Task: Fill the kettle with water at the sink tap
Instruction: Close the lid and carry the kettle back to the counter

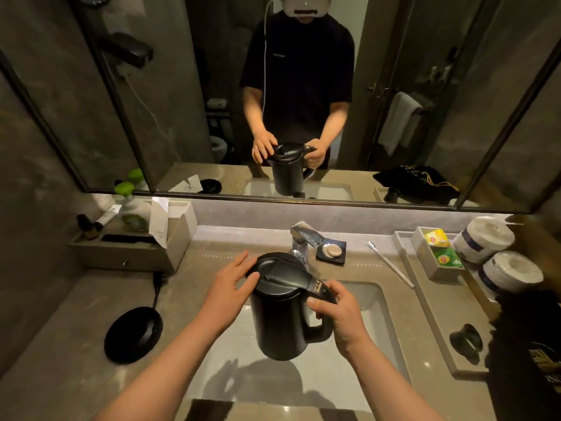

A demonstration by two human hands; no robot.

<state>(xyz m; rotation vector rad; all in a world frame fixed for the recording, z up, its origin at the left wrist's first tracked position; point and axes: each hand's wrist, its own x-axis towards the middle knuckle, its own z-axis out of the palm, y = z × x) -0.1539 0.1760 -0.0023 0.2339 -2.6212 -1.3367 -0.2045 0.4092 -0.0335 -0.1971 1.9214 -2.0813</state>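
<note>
Black kettle [282, 317] above sink [373, 302], lid shut | right hand [340, 314] gripping handle | left hand [230, 284] open, fingertips on lid | tap [299, 238] behind kettle

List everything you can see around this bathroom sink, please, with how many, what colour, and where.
kettle: one, black, lid shut, held over the sink
sink: one, pale, set in the counter
tap: one, chrome, behind the kettle
kettle base: one, black, counter left
soap dish: one, black, holding a round tan soap, right of the tap
toothbrush: one, white, counter right
tea bags: two, yellow and green, in a tray box at right
toilet rolls: two, white, far right
green-capped bottle: one, left tray
mirror: one, on the wall
left hand: on the kettle lid
right hand: gripping the kettle handle
</note>
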